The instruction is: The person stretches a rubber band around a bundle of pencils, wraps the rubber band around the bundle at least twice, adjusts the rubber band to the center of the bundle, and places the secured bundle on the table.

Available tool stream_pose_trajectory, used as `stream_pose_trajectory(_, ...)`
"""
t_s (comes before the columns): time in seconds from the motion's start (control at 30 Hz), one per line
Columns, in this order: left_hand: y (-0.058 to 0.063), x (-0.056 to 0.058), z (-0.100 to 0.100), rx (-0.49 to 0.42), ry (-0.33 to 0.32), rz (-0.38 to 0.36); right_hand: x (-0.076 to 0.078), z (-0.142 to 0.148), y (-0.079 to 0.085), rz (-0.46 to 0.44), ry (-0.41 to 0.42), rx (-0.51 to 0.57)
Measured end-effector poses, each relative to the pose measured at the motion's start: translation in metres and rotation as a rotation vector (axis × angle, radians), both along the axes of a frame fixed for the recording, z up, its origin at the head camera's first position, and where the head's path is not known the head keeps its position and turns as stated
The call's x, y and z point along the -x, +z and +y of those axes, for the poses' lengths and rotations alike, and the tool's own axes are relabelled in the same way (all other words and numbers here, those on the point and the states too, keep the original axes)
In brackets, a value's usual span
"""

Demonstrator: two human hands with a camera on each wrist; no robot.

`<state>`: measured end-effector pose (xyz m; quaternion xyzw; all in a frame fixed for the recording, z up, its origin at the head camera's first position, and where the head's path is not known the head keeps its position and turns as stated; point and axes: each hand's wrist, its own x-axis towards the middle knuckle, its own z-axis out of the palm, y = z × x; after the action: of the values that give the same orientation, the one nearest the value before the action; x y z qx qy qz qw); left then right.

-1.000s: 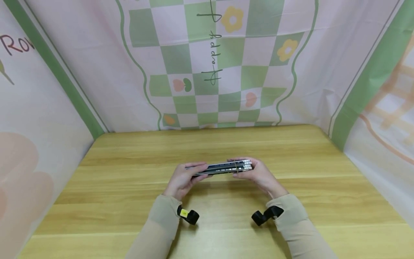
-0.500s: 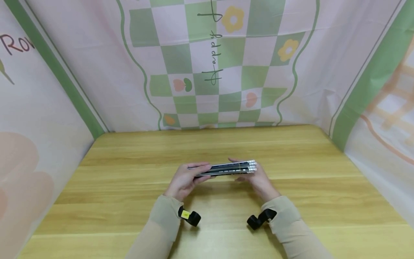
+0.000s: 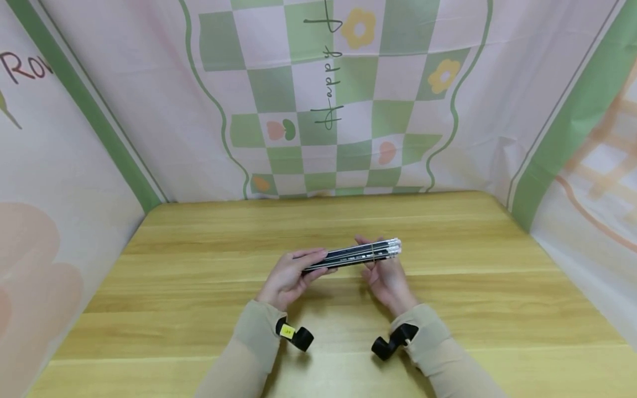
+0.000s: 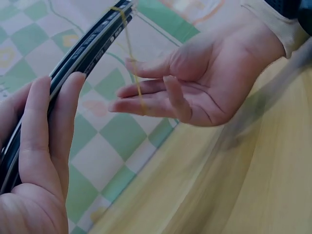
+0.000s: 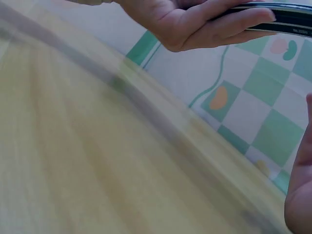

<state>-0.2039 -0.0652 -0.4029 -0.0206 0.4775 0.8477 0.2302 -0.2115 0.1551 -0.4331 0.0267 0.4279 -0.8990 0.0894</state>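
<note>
A bundle of dark pencils point(image 3: 353, 255) with white-topped eraser ends is held up over the table by my left hand point(image 3: 293, 273), thumb on top and fingers below. Its eraser ends point right, tilted slightly up. A thin yellow rubber band point(image 4: 128, 41) runs round the bundle near those ends. In the left wrist view it stretches down to my right hand point(image 4: 207, 80), where it crosses the extended fingers. That hand has its palm turned up and its thumb apart, beneath the eraser ends. The right wrist view shows the left fingers point(image 5: 234, 29) along the bundle.
The wooden table point(image 3: 199, 309) spreads beneath both hands. A printed cloth point(image 3: 318, 99) with green checks hangs behind its far edge, and more cloth hangs at both sides. Black wrist-camera mounts point(image 3: 296, 334) sit on both sleeves.
My right hand has let go of the pencil ends, moved left and turned palm up under them, drawing out the rubber band. The bundle has shifted slightly right, its eraser ends rising.
</note>
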Motion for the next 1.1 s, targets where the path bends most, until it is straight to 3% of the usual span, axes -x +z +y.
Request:
stream_pose_trajectory(0.2, 0.001, -0.002, 0.003, -0.063, 0.042, -0.028, -0.001, 0.002, -0.01, 0.214, 0.131, 0.15)
stream_pose_trajectory(0.33, 0.002, -0.002, 0.005, -0.092, 0.077, -0.033, 0.0, 0.005, -0.012, 0.299, 0.135, 0.197)
stream_pose_trajectory(0.67, -0.001, 0.0, 0.002, -0.086, 0.179, -0.022, 0.005, 0.012, -0.014, 0.595, -0.002, 0.011)
stream_pose_trajectory(0.77, -0.001, 0.001, 0.0, -0.084, 0.193, -0.025, 0.005, 0.011, -0.011, 0.601, -0.09, -0.018)
stream_pose_trajectory(0.9, -0.001, 0.001, 0.0, -0.077, 0.214, -0.035, 0.004, 0.012, -0.003, 0.518, -0.206, -0.119)
stream_pose_trajectory(1.1, 0.0, 0.002, 0.0, -0.061, 0.219, -0.027, 0.003, 0.02, 0.006, 0.544, -0.245, -0.254)
